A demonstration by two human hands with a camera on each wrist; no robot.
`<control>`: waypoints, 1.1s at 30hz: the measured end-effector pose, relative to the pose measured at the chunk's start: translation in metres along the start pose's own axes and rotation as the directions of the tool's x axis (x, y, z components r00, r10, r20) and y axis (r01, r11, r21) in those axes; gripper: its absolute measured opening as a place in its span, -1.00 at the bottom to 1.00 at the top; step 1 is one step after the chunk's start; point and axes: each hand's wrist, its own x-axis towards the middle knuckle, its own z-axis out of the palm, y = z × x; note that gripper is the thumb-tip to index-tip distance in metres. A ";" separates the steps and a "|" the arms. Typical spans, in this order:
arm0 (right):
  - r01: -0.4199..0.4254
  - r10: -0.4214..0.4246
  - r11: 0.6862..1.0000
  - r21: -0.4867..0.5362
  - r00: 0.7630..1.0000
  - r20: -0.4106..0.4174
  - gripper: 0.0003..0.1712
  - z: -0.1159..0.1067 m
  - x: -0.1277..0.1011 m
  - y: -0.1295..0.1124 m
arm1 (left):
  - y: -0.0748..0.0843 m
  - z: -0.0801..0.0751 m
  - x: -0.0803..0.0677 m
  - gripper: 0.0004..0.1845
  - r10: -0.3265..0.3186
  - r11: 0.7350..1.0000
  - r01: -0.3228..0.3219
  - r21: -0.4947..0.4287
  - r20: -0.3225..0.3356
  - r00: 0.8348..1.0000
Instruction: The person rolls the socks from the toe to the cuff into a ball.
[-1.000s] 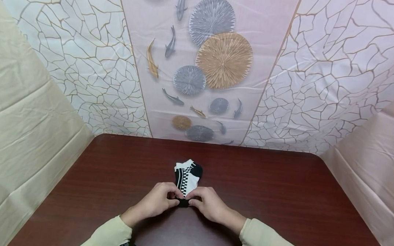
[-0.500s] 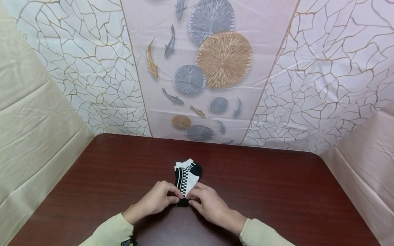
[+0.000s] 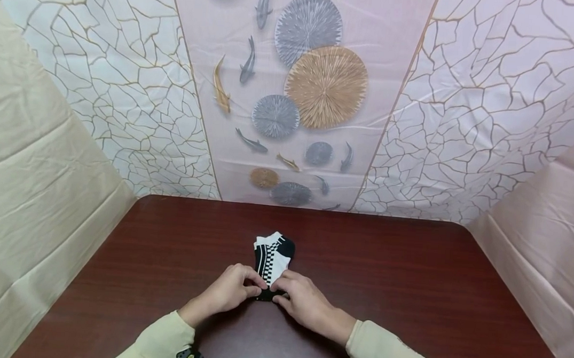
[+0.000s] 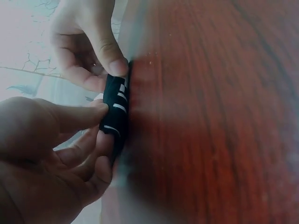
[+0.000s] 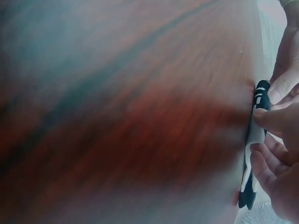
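A pair of black-and-white ankle socks [image 3: 278,265] with a checkered strip lies on the table, cuffs toward the back wall. The black near end [image 4: 114,107] is turned up into a thick folded edge, with white dashes showing in the left wrist view. My left hand [image 3: 230,288] pinches the left side of this edge between thumb and fingers. On the right side, my right hand [image 3: 306,302] grips it with thumb below and index finger above. The fingertips of both hands are close together, covering part of the fold.
The dark red wooden table [image 3: 398,269] extends widely on both sides. A patterned cloth backdrop [image 3: 288,147] stands behind it, and pale fabric walls [image 3: 41,200] flank it.
The right hand's fingers have shifted slightly at the folded edge, its thumb moving a little lower and its wrist slightly nearer. The left hand and the socks stay nearly in place.
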 end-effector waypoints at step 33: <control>-0.076 0.072 0.995 0.056 0.995 0.074 -0.78 -0.009 0.004 0.001 | 0.002 0.004 -0.001 -0.87 0.097 0.993 -0.098 0.062 0.024 0.995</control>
